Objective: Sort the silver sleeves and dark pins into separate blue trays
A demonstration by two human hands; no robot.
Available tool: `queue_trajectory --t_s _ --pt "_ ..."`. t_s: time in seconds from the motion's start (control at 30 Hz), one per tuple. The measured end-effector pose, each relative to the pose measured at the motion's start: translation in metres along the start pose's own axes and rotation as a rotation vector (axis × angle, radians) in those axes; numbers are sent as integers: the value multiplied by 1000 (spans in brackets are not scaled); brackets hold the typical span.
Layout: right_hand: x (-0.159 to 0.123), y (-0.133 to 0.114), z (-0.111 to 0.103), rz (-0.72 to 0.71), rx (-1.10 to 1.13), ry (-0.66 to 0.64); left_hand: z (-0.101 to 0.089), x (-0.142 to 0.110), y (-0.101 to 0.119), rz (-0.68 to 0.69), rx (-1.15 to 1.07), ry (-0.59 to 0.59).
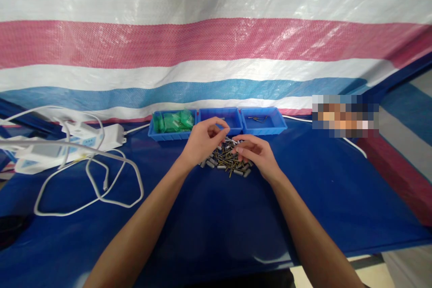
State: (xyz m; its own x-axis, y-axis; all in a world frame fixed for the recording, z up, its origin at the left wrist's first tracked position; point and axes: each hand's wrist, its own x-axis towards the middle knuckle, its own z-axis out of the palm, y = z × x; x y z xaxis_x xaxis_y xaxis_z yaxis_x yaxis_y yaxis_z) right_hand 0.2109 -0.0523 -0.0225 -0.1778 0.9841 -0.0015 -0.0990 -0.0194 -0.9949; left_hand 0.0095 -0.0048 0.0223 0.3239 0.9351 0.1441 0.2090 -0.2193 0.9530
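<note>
Mingling slim brassy pins (226, 160), stubby grey cylinders (238, 173)

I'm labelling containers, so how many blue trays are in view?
3, in a row: left tray, with green bags; middle tray, partly behind the left hand; right tray, with a few thin pieces. The blurred patch could hide others.

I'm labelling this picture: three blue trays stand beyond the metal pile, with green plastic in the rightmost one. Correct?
Not quite: the head view shows the green plastic in the leftmost blue tray beyond the metal pile, not the rightmost.
</note>
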Motion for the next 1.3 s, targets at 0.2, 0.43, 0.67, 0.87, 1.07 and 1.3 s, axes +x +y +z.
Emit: queue_trajectory --t_s 0.2,0.43,0.67,0.87,1.07,1.3 --pt "1 3 -3 16 114 16 -3 -1 -1 -40 -156 -72" --pt "3 -2 0 20 195 102 -2 -2 0 -75 -155 -92" --pt "6 -1 -2 36 166 202 -4 -2 -3 -25 -19 -159" --pt "9 4 -8 -197 -54 553 -9 -5 -10 49 627 -188" --pt "7 1 -17 -233 -180 609 2 -9 -14 28 953 -241" --pt "6 8 -18 -219 -185 511 8 -8 -21 62 1004 -226"
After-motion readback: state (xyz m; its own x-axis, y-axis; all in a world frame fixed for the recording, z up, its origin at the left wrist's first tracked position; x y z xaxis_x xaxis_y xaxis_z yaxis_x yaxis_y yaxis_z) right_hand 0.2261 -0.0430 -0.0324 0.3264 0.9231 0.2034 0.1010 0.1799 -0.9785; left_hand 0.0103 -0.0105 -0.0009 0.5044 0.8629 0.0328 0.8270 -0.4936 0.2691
